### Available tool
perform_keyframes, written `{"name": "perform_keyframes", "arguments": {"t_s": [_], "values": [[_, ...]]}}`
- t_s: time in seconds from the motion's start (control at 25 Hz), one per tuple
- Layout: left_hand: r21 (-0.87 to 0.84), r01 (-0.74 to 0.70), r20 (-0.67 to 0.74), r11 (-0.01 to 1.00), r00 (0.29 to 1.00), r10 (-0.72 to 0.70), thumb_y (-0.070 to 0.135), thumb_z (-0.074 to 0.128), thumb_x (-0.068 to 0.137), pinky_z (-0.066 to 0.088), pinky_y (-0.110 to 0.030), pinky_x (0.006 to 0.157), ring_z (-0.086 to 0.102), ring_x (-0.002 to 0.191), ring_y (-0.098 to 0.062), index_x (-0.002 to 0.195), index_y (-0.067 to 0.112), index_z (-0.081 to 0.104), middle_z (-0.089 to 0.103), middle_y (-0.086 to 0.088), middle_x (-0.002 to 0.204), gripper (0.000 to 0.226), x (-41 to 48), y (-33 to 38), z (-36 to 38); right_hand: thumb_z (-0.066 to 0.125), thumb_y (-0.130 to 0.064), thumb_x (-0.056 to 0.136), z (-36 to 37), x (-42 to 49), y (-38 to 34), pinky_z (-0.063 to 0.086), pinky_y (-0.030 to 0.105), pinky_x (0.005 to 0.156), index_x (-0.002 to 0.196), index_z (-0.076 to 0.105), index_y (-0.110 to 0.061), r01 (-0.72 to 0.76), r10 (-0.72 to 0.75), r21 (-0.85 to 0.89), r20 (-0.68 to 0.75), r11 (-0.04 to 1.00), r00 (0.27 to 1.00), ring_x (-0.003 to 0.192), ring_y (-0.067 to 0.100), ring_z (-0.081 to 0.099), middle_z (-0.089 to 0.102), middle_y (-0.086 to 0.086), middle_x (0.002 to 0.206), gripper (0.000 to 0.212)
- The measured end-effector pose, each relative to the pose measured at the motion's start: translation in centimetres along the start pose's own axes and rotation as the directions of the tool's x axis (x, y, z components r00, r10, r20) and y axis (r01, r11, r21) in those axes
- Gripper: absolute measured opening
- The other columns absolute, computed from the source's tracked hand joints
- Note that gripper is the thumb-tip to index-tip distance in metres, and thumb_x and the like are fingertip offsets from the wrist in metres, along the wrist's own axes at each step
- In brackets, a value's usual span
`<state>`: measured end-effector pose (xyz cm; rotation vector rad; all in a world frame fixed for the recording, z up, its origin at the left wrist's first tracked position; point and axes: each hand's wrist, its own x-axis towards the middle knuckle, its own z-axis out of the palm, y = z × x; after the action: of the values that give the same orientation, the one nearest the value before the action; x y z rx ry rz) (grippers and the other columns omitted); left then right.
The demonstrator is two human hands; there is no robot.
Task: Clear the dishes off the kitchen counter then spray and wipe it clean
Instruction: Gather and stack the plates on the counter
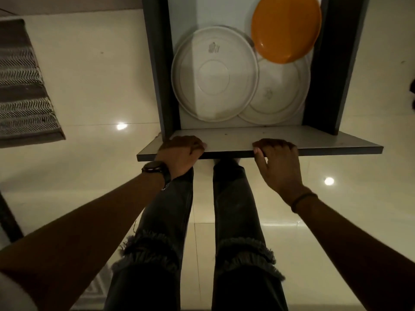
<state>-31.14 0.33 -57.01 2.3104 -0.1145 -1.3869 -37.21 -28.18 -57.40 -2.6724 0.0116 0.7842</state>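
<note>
I look straight down into a pulled-out drawer (233,138) with dark side walls. Inside lie a large white plate (213,75), a second white plate (280,95) partly under it, and an orange plate (285,28) overlapping the second one at the far end. My left hand (182,151) grips the grey drawer front at its left part, fingers curled over the top edge. My right hand (278,160) grips the same edge further right, thumb on the near face. Neither hand touches a plate.
My legs in dark ripped jeans (238,221) stand directly below the drawer front. A glossy cream tiled floor (101,86) surrounds the drawer. A striped grey rug (22,86) lies at the left. The counter is out of view.
</note>
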Motion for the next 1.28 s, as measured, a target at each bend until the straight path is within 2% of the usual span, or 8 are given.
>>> {"name": "perform_keyframes", "arguments": {"t_s": [0.16, 0.28, 0.44, 0.52, 0.72, 0.88, 1.08, 1.28], "values": [[0.209, -0.130, -0.204, 0.969, 0.963, 0.173, 0.072, 0.012, 0.095, 0.053, -0.044, 0.084, 0.065, 0.090, -0.032, 0.111, 0.016, 0.071, 0.071, -0.009, 0.101, 0.083, -0.6, -0.7, 1.8, 0.038, -0.051, 0.101, 1.6, -0.8, 0.7, 0.029, 0.046, 0.102, 0.131, 0.060, -0.019, 0.026, -0.041, -0.134, -0.111, 0.991, 0.993, 0.130, 0.035, 0.044, 0.058, 0.008, 0.138, 0.049], [0.341, -0.117, -0.198, 0.933, 0.961, 0.193, 0.073, 0.006, 0.095, 0.053, -0.044, 0.084, 0.065, 0.098, -0.032, 0.119, 0.021, 0.070, 0.072, -0.006, 0.111, 0.086, 0.9, -1.8, 2.0, 0.042, -0.065, 0.095, 3.0, 0.2, 1.1, 0.027, 0.045, 0.098, 0.134, 0.058, -0.021, 0.055, -0.083, -0.187, -0.148, 0.981, 0.986, 0.133, 0.035, 0.041, 0.055, 0.008, 0.141, 0.061], [0.334, -0.056, -0.109, 0.941, 0.989, 0.098, 0.082, 0.026, 0.087, 0.047, -0.041, 0.100, 0.055, 0.124, -0.025, 0.137, 0.031, 0.055, 0.060, 0.003, 0.136, 0.077, 2.1, -1.3, 0.0, 0.057, -0.061, 0.090, 1.9, 1.9, 1.4, 0.031, 0.046, 0.099, 0.134, 0.058, -0.021, 0.095, -0.136, -0.205, -0.193, 0.974, 0.972, 0.131, 0.035, 0.043, 0.055, 0.007, 0.140, 0.059], [0.351, -0.074, -0.148, 0.933, 0.980, 0.133, 0.086, 0.026, 0.082, 0.048, -0.039, 0.095, 0.058, 0.119, -0.024, 0.134, 0.031, 0.058, 0.062, 0.004, 0.132, 0.082, 2.9, -1.3, -1.4, 0.063, -0.058, 0.089, 1.2, 3.4, 1.1, 0.032, 0.045, 0.099, 0.134, 0.059, -0.020, 0.103, -0.159, -0.235, -0.233, 0.967, 0.960, 0.130, 0.035, 0.045, 0.056, 0.008, 0.140, 0.059], [0.475, -0.058, -0.375, 0.878, 0.889, 0.261, 0.087, 0.033, 0.084, 0.048, -0.031, 0.072, 0.067, 0.091, -0.020, 0.113, 0.033, 0.066, 0.071, 0.006, 0.101, 0.070, 6.8, -0.5, -6.5, 0.045, -0.067, 0.095, -2.6, 9.8, 0.7, 0.033, 0.050, 0.104, 0.138, 0.055, -0.021, 0.081, -0.147, -0.255, -0.251, 0.964, 0.957, 0.132, 0.037, 0.044, 0.054, 0.007, 0.141, 0.064], [0.456, -0.056, -0.432, 0.888, 0.859, 0.276, 0.084, 0.032, 0.088, 0.052, -0.035, 0.081, 0.065, 0.096, -0.021, 0.112, 0.035, 0.062, 0.070, 0.003, 0.107, 0.063, 10.7, 1.0, -13.0, 0.045, -0.067, 0.096, -6.3, 16.5, 0.3, 0.034, 0.054, 0.109, 0.137, 0.055, -0.019, 0.095, -0.175, -0.253, -0.318, 0.963, 0.932, 0.136, 0.038, 0.043, 0.053, 0.009, 0.141, 0.063], [0.510, -0.062, -0.649, 0.858, 0.627, 0.431, 0.046, 0.051, 0.098, 0.036, -0.048, 0.107, 0.045, 0.132, -0.033, 0.140, 0.018, 0.050, 0.050, -0.007, 0.143, 0.051, 11.9, 1.6, -18.7, 0.055, -0.053, 0.095, -10.4, 22.5, -2.1, 0.027, 0.056, 0.118, 0.150, 0.043, -0.013, -0.076, 0.007, -0.113, -0.516, 0.991, 0.857, 0.146, 0.037, 0.033, 0.039, 0.012, 0.158, 0.069], [0.332, -0.005, -0.722, 0.943, 0.642, 0.258, 0.036, 0.064, 0.091, 0.037, -0.046, 0.111, 0.039, 0.137, -0.032, 0.145, 0.014, 0.043, 0.044, -0.009, 0.148, 0.062, 11.2, 0.5, -18.9, 0.060, -0.048, 0.094, -10.3, 22.8, -5.9, 0.036, 0.048, 0.113, 0.155, 0.035, -0.007, -0.107, 0.207, 0.214, -0.529, 0.971, 0.823, 0.143, 0.033, 0.037, 0.038, 0.014, 0.157, 0.078]]}}
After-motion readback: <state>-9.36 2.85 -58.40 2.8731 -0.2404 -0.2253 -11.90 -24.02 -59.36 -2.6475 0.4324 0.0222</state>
